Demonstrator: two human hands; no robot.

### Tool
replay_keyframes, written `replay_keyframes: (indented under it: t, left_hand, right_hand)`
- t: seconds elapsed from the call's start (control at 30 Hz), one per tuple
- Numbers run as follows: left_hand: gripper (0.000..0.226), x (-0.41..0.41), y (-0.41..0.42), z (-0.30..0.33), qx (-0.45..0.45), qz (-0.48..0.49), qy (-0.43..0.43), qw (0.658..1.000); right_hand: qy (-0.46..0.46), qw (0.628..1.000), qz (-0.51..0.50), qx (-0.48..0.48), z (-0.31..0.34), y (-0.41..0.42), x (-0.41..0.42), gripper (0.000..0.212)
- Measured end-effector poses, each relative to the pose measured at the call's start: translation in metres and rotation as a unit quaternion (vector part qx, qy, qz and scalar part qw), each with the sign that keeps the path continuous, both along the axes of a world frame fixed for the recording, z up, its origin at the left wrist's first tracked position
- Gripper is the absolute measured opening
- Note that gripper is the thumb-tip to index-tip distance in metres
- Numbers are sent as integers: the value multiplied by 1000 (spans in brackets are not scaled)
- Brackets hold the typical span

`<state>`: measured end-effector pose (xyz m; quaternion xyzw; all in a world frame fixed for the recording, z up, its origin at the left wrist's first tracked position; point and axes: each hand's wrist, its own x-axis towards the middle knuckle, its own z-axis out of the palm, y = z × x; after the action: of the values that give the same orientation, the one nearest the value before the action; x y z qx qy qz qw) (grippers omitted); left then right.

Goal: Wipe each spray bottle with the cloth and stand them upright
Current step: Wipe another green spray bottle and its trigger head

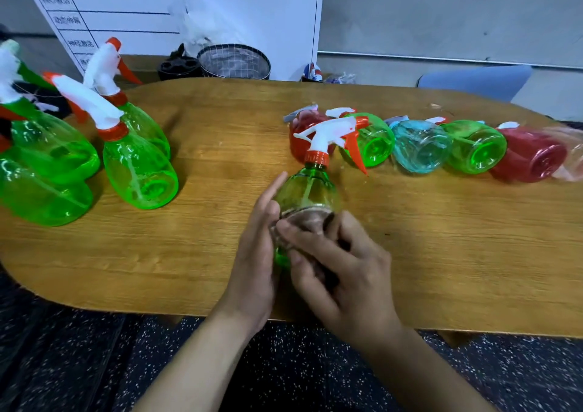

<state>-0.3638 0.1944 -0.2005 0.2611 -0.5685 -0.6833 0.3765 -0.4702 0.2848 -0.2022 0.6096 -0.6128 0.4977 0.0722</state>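
Near the lower middle of the frame: a green spray bottle (pixel 307 191) is held just above the counter (pixel 220 134), between the two hands.
Left hand (pixel 255 254): it supports the bottle's left side; fingers (pixel 271 187) look nearly straight, pressed flat on the plastic.
Right hand (pixel 340 273): fingers curl around a brownish cloth (pixel 307 219) and press it on the lower body of the bottle.
Axis and direction: long axis runs up the frame — the trigger head (pixel 331 134) is at the far end, nozzle to the left, base toward the person.
Handling, my judgement: seems empty, so light; thin smooth plastic, probably slippery and easy to dent. Better to hold at the wide body or the neck below the cap, not at the trigger.
Left of the frame: green bottles (pixel 138 159) stand upright.
Right of centre: more bottles (pixel 419 146) lie on their side — probably not yet wiped.
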Motion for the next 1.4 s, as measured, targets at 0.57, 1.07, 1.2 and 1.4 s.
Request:
replay_keyframes:
  t: [0.57, 1.07, 1.2, 1.4]
  left_hand:
    - [75, 2, 0, 0, 43, -4, 15, 999]
    - [51, -2, -2, -4, 15, -19, 2, 1000]
    - [48, 1, -3, -9, -6, -16, 2, 1000]
    - [50, -2, -1, -12, -61, -36, -17, 997]
  right_hand:
    - [-505, 863, 1, -28, -3, -12, -6, 23]
    - [-455, 890, 4, -45, 2, -5, -2, 34]
    - [-372, 927, -9, -40, 3, -6, -2, 34]
    - [-274, 955, -98, -63, 7, -8, -12, 29]
